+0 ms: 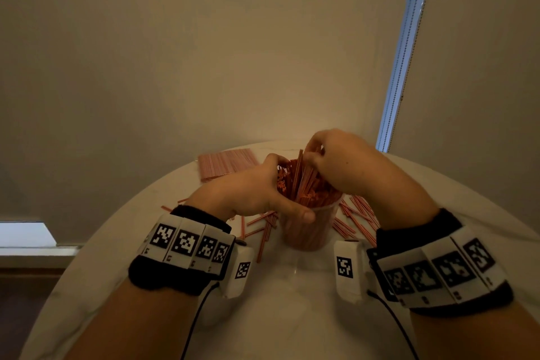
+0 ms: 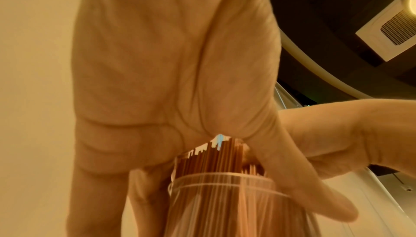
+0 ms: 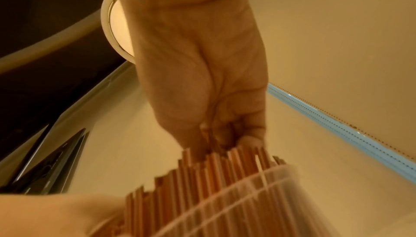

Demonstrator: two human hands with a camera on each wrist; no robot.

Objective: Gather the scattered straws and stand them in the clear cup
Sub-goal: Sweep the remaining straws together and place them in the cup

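Note:
A clear cup (image 1: 306,231) stands near the middle of the round white table (image 1: 292,316), packed with red-and-white striped straws (image 1: 304,181) that stick out above its rim. My left hand (image 1: 257,193) grips the cup and the bundle at the rim, thumb across the front. My right hand (image 1: 330,158) reaches in from above and pinches a few straws at the top of the bundle. In the left wrist view the cup (image 2: 236,205) sits between thumb and fingers. In the right wrist view fingertips (image 3: 216,139) close on straw ends (image 3: 225,166).
Loose straws (image 1: 263,228) lie scattered left of the cup, and more loose straws (image 1: 356,219) lie to its right. A flat pack of striped straws (image 1: 226,164) rests at the far left edge. A wall stands close behind the table.

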